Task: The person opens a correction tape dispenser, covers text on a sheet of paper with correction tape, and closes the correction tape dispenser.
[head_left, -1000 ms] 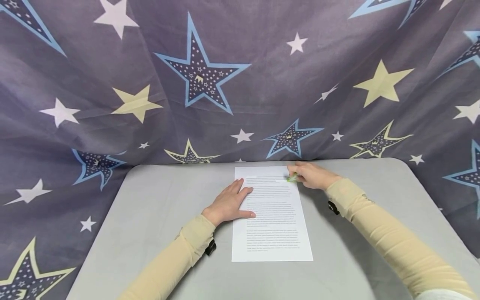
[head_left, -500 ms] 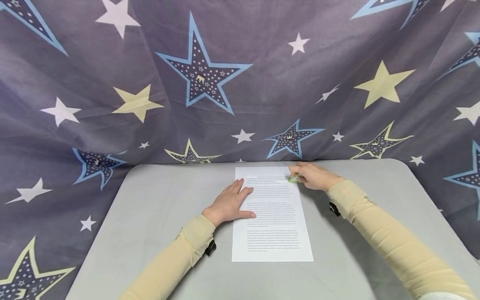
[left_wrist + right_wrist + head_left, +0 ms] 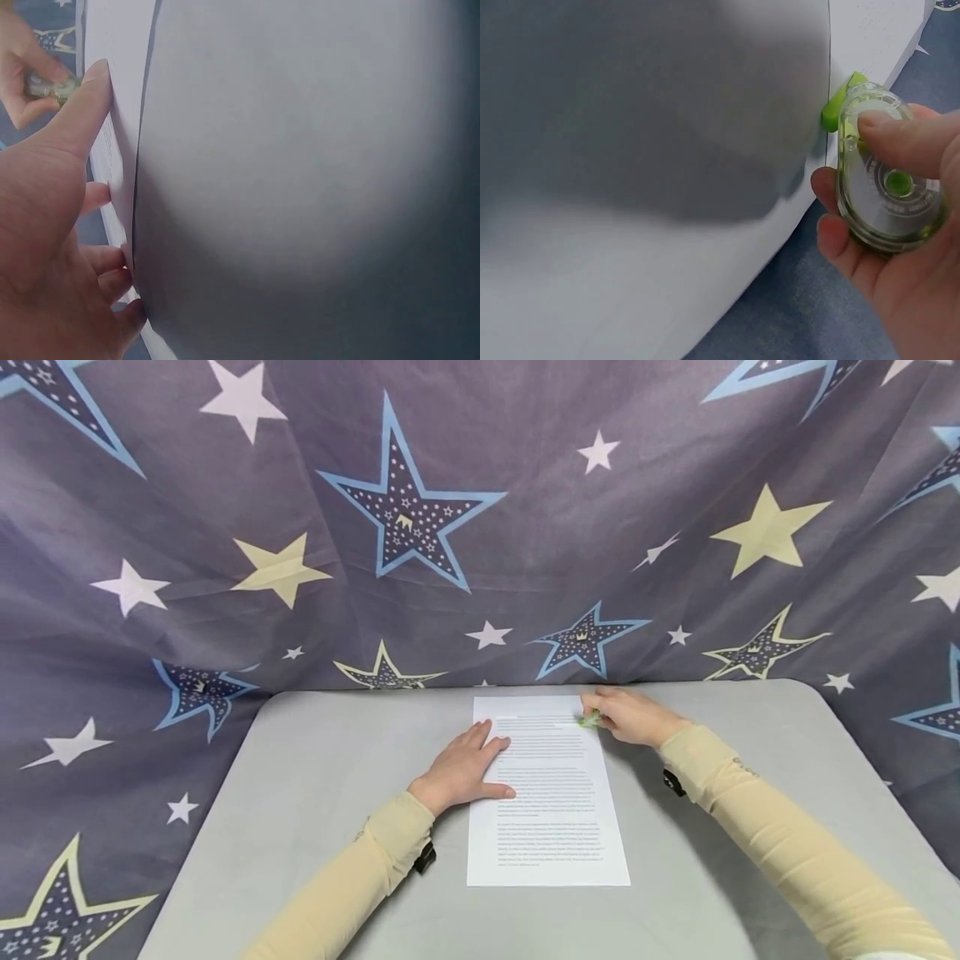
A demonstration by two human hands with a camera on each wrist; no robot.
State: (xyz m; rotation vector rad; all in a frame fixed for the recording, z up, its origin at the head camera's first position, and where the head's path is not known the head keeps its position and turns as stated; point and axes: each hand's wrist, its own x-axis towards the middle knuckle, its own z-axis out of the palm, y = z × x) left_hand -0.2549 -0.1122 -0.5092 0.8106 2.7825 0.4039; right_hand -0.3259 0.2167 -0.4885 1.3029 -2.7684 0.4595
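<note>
With fingers spread, the left hand (image 3: pixel 461 771) rests on the paper (image 3: pixel 547 847), probably so it does not slip on the bench (image 3: pixel 337 739), while the right hand (image 3: pixel 632 715) pinches the corrector (image 3: pixel 885 202) at the paper's upper right edge, apparently for control.

L hand (image 3: pixel 459 770) palm-down, fingers (image 3: pixel 472 735) spread, thumb out. R hand (image 3: pixel 636 715) curled in a grip, thumb (image 3: pixel 907 141) opp. fingers. L arm (image 3: pixel 348 881) & R arm (image 3: pixel 795 846) reach fwd, angled inwd, R hand farther out.

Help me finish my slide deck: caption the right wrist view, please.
The right hand holds a clear oval dispenser with green parts near the paper's edge.
</note>
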